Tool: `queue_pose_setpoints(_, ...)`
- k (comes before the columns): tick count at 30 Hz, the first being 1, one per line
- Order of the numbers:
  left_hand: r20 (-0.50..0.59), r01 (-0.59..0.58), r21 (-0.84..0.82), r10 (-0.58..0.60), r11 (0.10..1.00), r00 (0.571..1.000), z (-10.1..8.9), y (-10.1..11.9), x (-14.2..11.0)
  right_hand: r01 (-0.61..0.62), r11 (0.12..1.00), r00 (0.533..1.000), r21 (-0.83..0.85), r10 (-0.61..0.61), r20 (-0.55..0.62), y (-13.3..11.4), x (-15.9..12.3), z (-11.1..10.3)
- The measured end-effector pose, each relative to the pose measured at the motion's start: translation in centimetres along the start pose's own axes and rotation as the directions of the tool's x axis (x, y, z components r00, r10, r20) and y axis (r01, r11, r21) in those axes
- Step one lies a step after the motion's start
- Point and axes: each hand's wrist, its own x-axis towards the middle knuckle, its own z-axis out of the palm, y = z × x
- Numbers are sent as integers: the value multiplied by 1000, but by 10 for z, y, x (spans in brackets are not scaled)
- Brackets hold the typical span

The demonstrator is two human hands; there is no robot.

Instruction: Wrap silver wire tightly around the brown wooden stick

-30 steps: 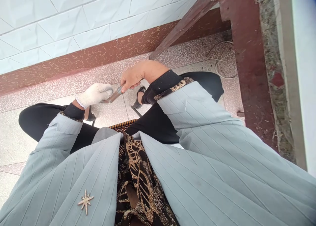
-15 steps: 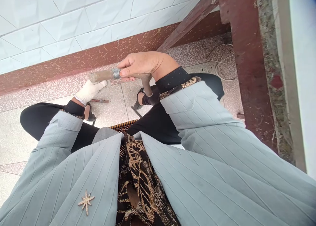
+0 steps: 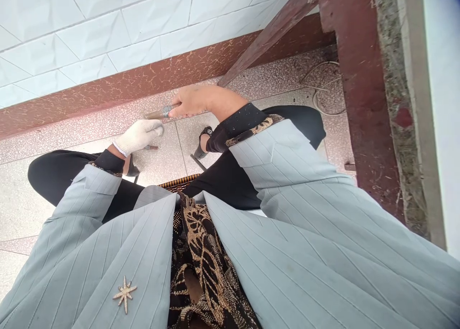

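My right hand (image 3: 194, 101) is bare and closed around a wooden stick tool (image 3: 154, 114) with metal wire wound round it. The tool's free end points left, just above the speckled floor by the wall, and my palm hides the rest of it. A white knitted glove covers my left hand (image 3: 138, 136), its fingers curled together a little below the tool's end. What those fingers hold, if anything, I cannot make out. Behind the gloved hand, a thin brown stick (image 3: 152, 147) lies partly hidden on the floor.
A white tiled wall (image 3: 143, 31) with a red-brown skirting (image 3: 143, 77) runs ahead of me. On the right stand a slanting wooden bar (image 3: 269, 34) and a dark red wooden frame (image 3: 370, 103). A loose cable (image 3: 318, 99) lies beside it. My shoes (image 3: 201, 144) are below my hands.
My right hand has dropped lower and turned, and the tool's crooked part near the wrist is now hidden. My gloved left hand has shifted right and now covers more of the thin stick.
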Motion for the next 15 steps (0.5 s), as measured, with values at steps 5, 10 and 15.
queue_pose_setpoints(5, 45, 3, -14, -2, 1000, 999, -2, 4, -2, 27, 993, 984, -118, -5, 179, -2, 2, 3)
queue_pose_setpoints(10, 105, -31, -26, 34, 999, 994, -6, 8, -3, 57, 994, 948, -91, -25, 318, -3, 0, 3)
queue_pose_setpoints(15, 143, -42, -46, 48, 998, 989, -8, 9, -5, 116, 993, 903, 1, -106, 416, -5, -3, 4)
